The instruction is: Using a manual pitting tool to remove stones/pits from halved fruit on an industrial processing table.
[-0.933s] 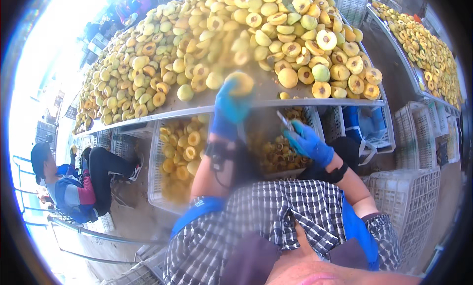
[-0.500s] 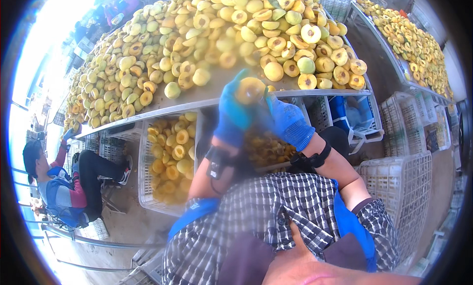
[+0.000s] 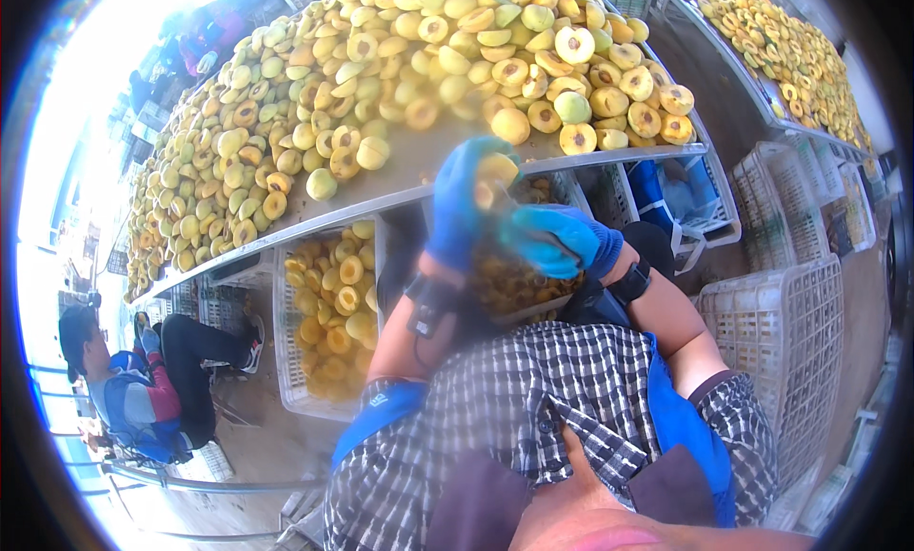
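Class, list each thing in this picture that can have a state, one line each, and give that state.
Left hand: gloved, holding a yellow fruit.
Right hand: gloved, closed against the fruit; any tool is blurred.
Fruit on the table: mostly halved, some whole.
White crate: filled with fruit halves.
White crate at right: contents hidden.

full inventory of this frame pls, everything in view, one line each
fruit: one, yellow, in the left hand
halved fruit: many, yellow, heaped on the long table
long table: one, metal-edged, across the top
second table of fruit: one, top right
crate of halves: one, white, under the table, left
empty crates: several, white, right
seated person: one, lower left
left hand: blue glove, grip on the fruit
right hand: blue glove, against the fruit; what it holds is blurred
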Demonstrator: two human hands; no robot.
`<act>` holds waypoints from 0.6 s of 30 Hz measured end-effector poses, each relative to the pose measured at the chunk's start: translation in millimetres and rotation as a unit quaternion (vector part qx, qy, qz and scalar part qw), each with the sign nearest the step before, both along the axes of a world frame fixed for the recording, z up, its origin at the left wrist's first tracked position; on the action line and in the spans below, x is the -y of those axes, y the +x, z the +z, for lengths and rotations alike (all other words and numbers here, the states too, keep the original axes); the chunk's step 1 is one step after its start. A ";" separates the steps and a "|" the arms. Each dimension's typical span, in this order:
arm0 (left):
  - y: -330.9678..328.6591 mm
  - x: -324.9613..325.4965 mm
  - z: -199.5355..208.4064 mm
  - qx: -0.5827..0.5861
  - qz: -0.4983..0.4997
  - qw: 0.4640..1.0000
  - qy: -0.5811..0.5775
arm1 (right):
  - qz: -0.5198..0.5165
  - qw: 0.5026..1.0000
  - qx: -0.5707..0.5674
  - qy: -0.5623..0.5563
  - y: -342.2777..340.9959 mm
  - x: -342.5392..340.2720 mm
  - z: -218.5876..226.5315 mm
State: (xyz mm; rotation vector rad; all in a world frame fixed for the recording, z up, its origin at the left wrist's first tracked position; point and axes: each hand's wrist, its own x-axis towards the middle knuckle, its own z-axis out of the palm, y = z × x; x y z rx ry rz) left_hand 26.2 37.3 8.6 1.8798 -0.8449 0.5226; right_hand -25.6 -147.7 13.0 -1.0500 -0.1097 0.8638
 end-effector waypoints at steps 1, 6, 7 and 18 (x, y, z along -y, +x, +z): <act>-0.7 1.1 -1.4 -0.002 -0.003 1.000 0.003 | 0.052 0.993 -0.074 0.076 -2.4 3.6 0.4; -1.8 3.8 -32.9 -0.371 -0.121 0.832 -0.394 | 0.000 0.973 0.099 -0.207 -7.5 25.6 -4.0; -4.8 -2.8 -36.5 -0.371 -0.115 0.833 -0.393 | 0.005 0.974 0.099 -0.203 -5.9 27.7 -19.3; -19.8 -181.3 -9.5 -0.043 0.467 0.806 0.361 | 0.070 0.905 0.180 -0.380 -2.3 39.7 -84.8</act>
